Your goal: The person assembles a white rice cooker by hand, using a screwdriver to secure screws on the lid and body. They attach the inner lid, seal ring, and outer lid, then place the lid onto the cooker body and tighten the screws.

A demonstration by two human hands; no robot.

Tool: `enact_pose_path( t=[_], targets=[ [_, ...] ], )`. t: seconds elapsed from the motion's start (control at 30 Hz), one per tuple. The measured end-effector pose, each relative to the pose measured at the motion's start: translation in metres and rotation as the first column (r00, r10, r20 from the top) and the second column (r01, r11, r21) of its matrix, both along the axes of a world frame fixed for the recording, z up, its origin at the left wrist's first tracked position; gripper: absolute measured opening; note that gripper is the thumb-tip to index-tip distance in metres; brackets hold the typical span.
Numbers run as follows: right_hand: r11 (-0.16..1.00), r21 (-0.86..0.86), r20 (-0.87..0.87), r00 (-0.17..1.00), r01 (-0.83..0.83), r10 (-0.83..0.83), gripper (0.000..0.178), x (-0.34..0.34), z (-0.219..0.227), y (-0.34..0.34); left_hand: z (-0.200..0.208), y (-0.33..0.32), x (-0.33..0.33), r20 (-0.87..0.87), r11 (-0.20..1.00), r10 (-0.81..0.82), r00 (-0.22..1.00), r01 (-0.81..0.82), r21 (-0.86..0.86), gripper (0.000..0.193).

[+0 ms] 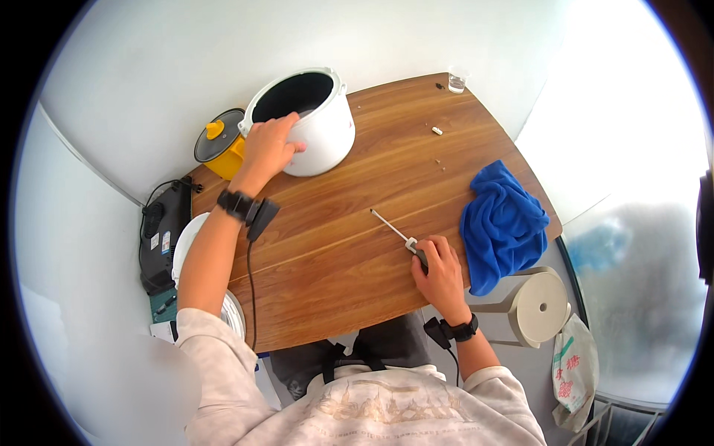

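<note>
A white round rice cooker body (329,137) with a dark inside stands at the far left of the wooden table (349,267). My left hand (269,150) grips its near rim, fingers over the edge and thumb on the outer wall. At the right front, my right hand (440,276) is closed round the grey-and-white handle of a screwdriver (390,226). Its metal shaft points away and to the left, low over the tabletop; whether the tip touches the wood I cannot tell.
A yellow pot (223,162) with a lid stands left of the cooker body. A crumpled blue cloth (502,227) lies at the right edge, a clear cup (457,82) at the far corner. A black case (165,238) is on the left, a beige stool (541,306) at lower right.
</note>
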State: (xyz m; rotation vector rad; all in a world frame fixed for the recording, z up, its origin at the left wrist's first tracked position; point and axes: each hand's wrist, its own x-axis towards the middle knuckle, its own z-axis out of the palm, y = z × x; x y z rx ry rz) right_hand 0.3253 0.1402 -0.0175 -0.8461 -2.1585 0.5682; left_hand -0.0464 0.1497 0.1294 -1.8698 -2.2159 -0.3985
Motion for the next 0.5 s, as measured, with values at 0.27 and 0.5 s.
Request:
enact_pose_path(
  t=[0.27, 0.5],
  targets=[
    [1.000, 0.008, -0.008, 1.000, 0.024, -0.024, 0.022, -0.003, -0.005, -0.002, 0.002, -0.127, 0.040, -0.126, 0.986, -0.126, 0.984, 0.139, 0.097, 0.028],
    [0.998, 0.018, 0.007, 0.998, 0.056, -0.056, 0.022, -0.005, -0.008, -0.005, -0.003, -0.227, 0.094, -0.205, 0.972, -0.189, 0.960, 0.213, 0.099, 0.027]
  ],
)
